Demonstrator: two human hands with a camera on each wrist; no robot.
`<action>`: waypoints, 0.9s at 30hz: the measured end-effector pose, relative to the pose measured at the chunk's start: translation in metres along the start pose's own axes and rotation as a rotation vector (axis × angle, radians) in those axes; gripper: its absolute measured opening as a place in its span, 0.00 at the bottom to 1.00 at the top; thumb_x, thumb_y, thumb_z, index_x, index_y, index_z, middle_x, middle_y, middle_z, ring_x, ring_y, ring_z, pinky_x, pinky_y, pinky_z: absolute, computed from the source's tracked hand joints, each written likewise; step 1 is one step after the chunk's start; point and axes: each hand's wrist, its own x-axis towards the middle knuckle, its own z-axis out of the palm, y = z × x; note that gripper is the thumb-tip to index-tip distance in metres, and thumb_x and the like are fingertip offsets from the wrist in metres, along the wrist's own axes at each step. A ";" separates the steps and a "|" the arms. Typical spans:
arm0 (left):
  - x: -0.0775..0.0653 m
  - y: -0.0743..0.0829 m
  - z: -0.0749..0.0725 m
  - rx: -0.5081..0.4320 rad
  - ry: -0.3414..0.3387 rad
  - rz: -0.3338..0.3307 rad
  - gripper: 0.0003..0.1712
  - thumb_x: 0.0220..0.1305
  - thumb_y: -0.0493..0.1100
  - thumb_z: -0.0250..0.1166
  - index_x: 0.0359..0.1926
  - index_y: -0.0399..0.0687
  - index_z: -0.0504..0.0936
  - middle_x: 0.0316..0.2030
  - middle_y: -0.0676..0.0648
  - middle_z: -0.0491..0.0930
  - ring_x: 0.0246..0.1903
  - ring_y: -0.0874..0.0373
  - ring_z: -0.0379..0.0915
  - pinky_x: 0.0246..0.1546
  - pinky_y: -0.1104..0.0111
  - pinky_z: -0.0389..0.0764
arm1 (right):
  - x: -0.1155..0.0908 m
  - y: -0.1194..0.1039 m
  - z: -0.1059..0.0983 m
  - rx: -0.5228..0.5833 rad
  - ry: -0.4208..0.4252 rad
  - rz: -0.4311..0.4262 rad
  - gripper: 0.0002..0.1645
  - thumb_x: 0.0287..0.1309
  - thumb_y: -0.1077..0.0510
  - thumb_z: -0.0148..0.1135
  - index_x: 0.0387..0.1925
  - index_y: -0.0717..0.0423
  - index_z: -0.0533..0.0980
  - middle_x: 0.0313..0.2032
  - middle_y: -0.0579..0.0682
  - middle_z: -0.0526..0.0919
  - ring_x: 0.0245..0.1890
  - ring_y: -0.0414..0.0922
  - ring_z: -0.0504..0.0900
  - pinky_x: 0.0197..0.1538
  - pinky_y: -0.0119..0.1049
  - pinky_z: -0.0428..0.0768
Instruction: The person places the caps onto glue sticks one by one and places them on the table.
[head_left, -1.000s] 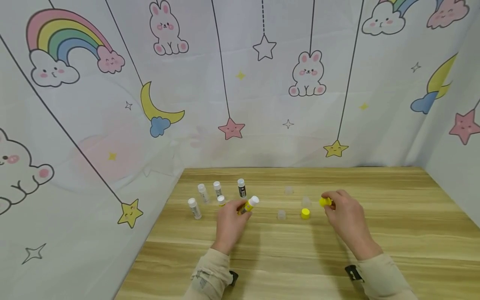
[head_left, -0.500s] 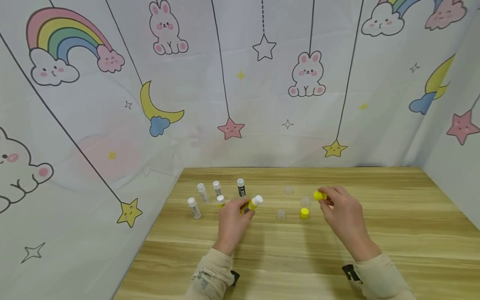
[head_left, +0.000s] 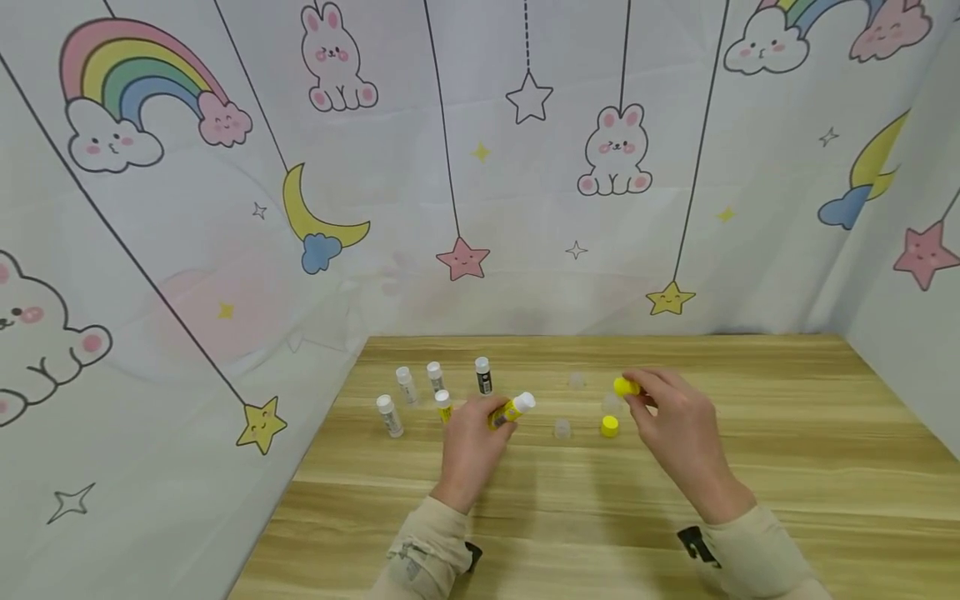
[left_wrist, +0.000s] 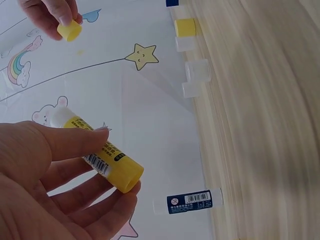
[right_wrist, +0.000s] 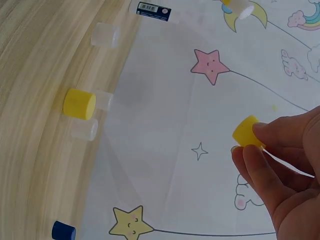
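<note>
My left hand (head_left: 472, 454) grips a yellow glue stick (left_wrist: 107, 150) above the table, thumb on one side and fingers on the other. It is tilted, with its white end towards the right hand. My right hand (head_left: 686, 425) pinches a small yellow cap (right_wrist: 247, 132) between thumb and fingertips, also off the table. The cap and the glue stick are apart. Left of and behind the left hand stand several glue sticks: white ones (head_left: 389, 417), a dark-labelled one (head_left: 483, 377) and another yellow one (head_left: 443, 405), partly hidden by that hand.
Between the hands, a second yellow cap (head_left: 610, 427) and clear caps (head_left: 562, 429) lie on the wooden table (head_left: 555, 517). A dark blue cap (right_wrist: 64, 230) shows in the right wrist view. A patterned white cloth (head_left: 525, 292) borders the table at the back and sides.
My right hand has moved left with the yellow cap, and my left hand slightly right with the glue stick, so the two are closer. The standing glue sticks and loose caps have not moved.
</note>
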 end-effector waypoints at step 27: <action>-0.004 0.016 0.002 -0.004 0.023 0.084 0.18 0.51 0.36 0.80 0.44 0.47 0.89 0.36 0.52 0.83 0.32 0.59 0.81 0.32 0.69 0.80 | 0.002 -0.013 0.024 0.099 -0.008 -0.076 0.22 0.47 0.71 0.77 0.47 0.60 0.84 0.45 0.48 0.84 0.37 0.41 0.86 0.39 0.33 0.84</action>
